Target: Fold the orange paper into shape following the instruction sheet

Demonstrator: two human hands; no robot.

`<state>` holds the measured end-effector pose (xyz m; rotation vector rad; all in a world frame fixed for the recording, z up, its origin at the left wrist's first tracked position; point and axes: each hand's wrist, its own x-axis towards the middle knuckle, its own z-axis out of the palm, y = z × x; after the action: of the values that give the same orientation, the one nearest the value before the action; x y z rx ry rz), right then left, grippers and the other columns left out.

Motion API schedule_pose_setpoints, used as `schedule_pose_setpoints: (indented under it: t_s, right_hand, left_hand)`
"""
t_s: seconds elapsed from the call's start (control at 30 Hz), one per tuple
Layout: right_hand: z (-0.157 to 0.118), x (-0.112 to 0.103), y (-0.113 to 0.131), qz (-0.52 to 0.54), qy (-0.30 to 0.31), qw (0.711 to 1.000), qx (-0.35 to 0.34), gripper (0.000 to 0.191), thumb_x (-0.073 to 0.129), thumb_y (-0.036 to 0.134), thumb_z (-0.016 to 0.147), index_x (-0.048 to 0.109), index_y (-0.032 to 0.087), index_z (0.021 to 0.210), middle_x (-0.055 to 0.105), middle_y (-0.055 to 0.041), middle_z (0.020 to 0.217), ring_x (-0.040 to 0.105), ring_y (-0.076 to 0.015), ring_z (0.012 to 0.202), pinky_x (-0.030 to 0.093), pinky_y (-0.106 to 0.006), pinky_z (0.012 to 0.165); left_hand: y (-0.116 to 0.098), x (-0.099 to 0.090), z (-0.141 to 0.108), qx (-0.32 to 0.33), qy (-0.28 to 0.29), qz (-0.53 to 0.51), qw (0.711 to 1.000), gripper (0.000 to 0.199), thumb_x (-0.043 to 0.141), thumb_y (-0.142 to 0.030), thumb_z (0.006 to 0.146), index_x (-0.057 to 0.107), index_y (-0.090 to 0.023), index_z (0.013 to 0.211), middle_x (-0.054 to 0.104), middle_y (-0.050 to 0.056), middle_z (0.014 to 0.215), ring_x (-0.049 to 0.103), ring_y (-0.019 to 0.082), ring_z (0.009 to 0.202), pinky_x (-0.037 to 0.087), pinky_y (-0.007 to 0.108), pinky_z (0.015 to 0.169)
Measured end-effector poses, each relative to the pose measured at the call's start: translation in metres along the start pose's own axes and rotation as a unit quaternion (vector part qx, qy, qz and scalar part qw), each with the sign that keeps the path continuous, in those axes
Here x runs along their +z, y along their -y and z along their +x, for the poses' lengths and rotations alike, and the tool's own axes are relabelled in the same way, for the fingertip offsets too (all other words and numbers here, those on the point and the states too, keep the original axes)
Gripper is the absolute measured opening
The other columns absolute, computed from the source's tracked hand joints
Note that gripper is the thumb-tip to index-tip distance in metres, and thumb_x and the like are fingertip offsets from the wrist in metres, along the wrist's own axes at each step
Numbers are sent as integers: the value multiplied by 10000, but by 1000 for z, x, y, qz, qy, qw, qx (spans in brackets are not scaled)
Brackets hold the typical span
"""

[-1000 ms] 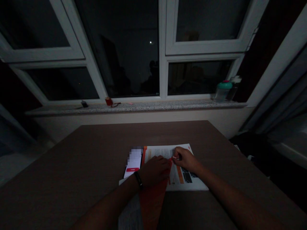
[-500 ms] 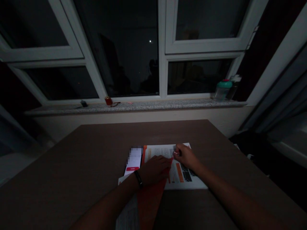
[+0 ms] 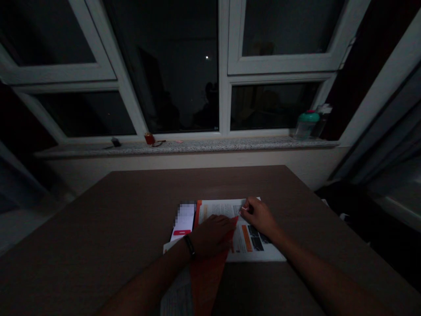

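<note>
An open booklet with printed text and pictures lies on the table. A folded orange sheet crosses its left part, and its pointed corner rises toward the right. My left hand, a dark band on its wrist, rests over this sheet with fingers stretched out and pressing it down. Over the upper right of the booklet, my right hand is closed in a pinch. Something small and pale shows at its fingertips, too small to name. A phone with a lit screen lies left of the booklet.
The brown table reaches toward the wall below the window. On the stone sill stand a small red object, a small dark object and a teal-lidded bottle with another container beside it. The room is dim.
My right hand has shifted slightly right, away from the orange sheet's pointed corner. My left hand stays in nearly the same place on the sheet.
</note>
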<state>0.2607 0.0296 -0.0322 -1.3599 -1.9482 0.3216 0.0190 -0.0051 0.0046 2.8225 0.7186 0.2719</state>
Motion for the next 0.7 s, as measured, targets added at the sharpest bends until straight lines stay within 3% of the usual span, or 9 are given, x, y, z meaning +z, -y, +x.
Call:
schedule_pose_setpoints:
  t_s: [0.33,0.53,0.7]
  right_hand:
    - [-2,0,8,24,14,999,-43,114,607,165,791,507,207,757,561,-2,756,538,-171,715,383,-268,655]
    - [-8,-2,18,19,120,974,-193,116,580,114,803,512,208,808,554,-33,837,535,-192,818,403,-280,710]
    - [-8,-2,20,-21,159,954,-254,138,528,85,823,501,211,775,548,-31,790,515,-192,784,397,-289,710]
  left_hand:
    - [0,-1,-1,16,-10,-2,1000,516,575,-447,926,440,-205,1362,483,125,1428,469,289,1281,352,433,1066]
    - [1,2,-1,12,-14,7,1000,502,605,-456,903,474,-196,1312,511,132,1367,496,295,1236,377,422,1040]
    - [1,3,-1,13,-18,1,1000,474,611,-464,901,484,-218,1287,534,107,1325,517,284,1196,387,411,1025]
